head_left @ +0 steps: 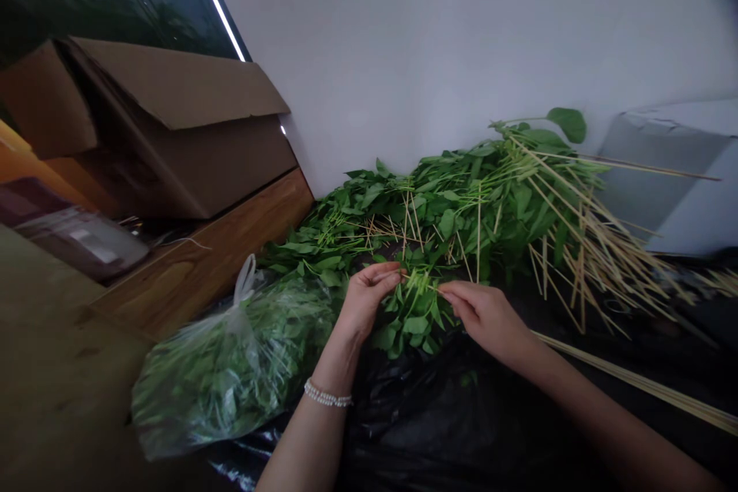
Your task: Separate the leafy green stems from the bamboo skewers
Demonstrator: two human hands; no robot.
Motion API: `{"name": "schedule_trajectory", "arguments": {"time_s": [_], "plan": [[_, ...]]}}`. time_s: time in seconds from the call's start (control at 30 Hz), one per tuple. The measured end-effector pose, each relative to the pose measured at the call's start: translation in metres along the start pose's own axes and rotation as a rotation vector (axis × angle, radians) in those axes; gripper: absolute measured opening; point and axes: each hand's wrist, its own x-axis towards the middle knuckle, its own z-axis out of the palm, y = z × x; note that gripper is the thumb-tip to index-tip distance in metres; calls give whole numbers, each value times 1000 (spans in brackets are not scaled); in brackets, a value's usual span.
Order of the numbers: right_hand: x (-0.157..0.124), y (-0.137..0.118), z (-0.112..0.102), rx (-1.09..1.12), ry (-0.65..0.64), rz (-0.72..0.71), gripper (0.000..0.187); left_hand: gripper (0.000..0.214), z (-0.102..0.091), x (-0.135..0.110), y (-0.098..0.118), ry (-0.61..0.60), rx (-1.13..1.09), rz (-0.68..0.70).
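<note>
My left hand point(369, 296), with a beaded bracelet point(327, 393) at its wrist, is closed in a pinch at one end of a thin bamboo skewer. Opposite it, my right hand point(481, 317) pinches the skewer's other end. Between the hands the skewer runs across a small bunch of green leafy stems point(418, 283), whose leaves hang down below. Just behind lies a long heap of leafy greens point(455, 177) with several skewers point(605, 254) sticking out of it. My fingers partly hide the skewer's ends.
A tied clear plastic bag point(231, 369) of greens stands at the left. Black plastic sheeting point(461, 407) spreads under my arms, with long loose sticks point(639, 378) at the right. An open cardboard box point(190, 146) rests on a wooden surface point(231, 246). A white wall point(415, 38) closes the back.
</note>
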Motion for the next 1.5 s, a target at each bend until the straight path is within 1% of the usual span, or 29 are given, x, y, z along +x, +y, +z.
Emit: {"name": "schedule_trajectory", "arguments": {"time_s": [0.23, 0.43, 0.6, 0.7, 0.87, 0.97, 1.2, 1.5], "plan": [[0, 1, 1, 3, -14, 4, 28, 36, 0, 1, -1, 1, 16, 12], [-1, 5, 2, -34, -37, 11, 28, 30, 2, -1, 2, 24, 152, 80], [-1, 8, 3, -31, -58, 7, 29, 28, 3, -2, 4, 1, 236, 105], [-1, 9, 3, -29, -59, 13, 29, 32, 3, -1, 5, -3, 242, 96], [-2, 9, 5, -41, -64, -5, 29, 50, 2, 0, 4, -12, 275, 97], [-2, 10, 7, -46, -51, -10, 29, 50, 1, 0, 5, -27, 271, 79], [-3, 9, 9, -29, -43, -15, 28, 51, -2, 0, 5, -78, 165, 1], [-2, 8, 9, -47, -77, 0, 28, 55, -2, 0, 4, -82, 193, -28]]}}
